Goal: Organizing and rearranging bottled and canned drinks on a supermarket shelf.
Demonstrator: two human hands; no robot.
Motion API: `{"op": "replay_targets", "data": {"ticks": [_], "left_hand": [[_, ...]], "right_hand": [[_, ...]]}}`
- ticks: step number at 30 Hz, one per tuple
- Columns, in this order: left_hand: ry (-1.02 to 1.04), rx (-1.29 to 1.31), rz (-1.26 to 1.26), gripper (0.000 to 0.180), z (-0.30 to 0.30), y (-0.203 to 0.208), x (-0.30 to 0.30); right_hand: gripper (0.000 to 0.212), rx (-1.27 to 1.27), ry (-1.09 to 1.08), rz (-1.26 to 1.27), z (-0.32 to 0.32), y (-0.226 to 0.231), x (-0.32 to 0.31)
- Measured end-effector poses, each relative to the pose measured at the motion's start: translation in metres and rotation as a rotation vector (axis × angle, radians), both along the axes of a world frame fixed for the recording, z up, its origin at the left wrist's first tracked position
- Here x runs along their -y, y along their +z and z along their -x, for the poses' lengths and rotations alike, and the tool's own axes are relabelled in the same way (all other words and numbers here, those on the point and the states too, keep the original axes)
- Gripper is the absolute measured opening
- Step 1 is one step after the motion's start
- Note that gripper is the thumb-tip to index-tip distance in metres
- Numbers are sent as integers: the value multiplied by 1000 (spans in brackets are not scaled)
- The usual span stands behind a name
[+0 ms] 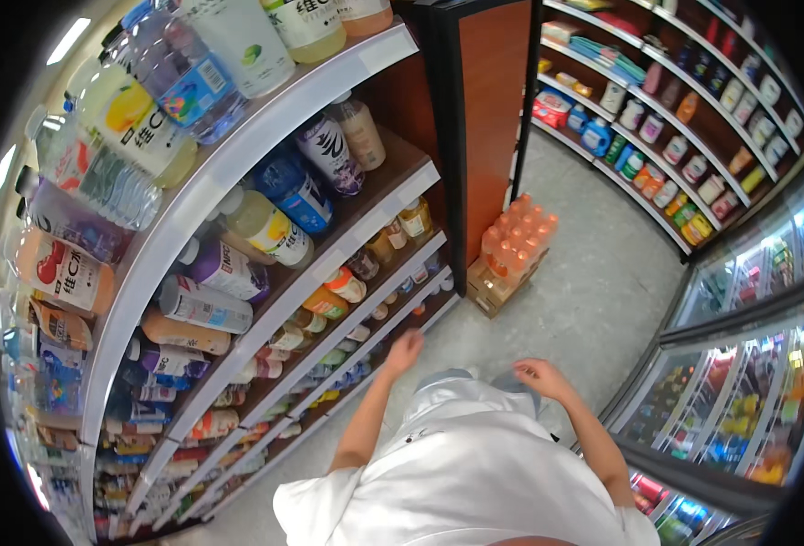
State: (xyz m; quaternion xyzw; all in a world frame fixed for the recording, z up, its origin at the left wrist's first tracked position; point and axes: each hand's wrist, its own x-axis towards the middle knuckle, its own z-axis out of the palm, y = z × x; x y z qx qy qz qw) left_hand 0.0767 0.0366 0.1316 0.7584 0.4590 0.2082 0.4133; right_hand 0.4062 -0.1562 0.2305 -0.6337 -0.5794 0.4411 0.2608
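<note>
My left hand hangs in front of me beside the lower shelves on the left, its fingers loose and nothing seen in it. The closest goods to it are small bottles and jars on those shelves. My right hand is held over the floor in front of my body, fingers loosely bent and apart, with no object in it. Neither hand touches a product. Beyond them on the floor stands a pack of orange-capped bottles on a cardboard tray.
A tall drink shelf runs along my left, packed with bottles. Its brown end panel rises ahead. Curved shelves of household bottles stand at the far right. Glass-door coolers line my right side. Grey tiled floor lies between.
</note>
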Motion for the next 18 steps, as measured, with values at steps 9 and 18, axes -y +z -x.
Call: {"op": "replay_targets", "data": {"ticks": [9, 18], "left_hand": [[560, -99, 9, 31, -94, 83, 14], [996, -438, 530, 45, -106, -30, 256]], "right_hand": [[26, -50, 68, 31, -150, -13, -68], [27, -402, 555, -330, -103, 115, -249]]}}
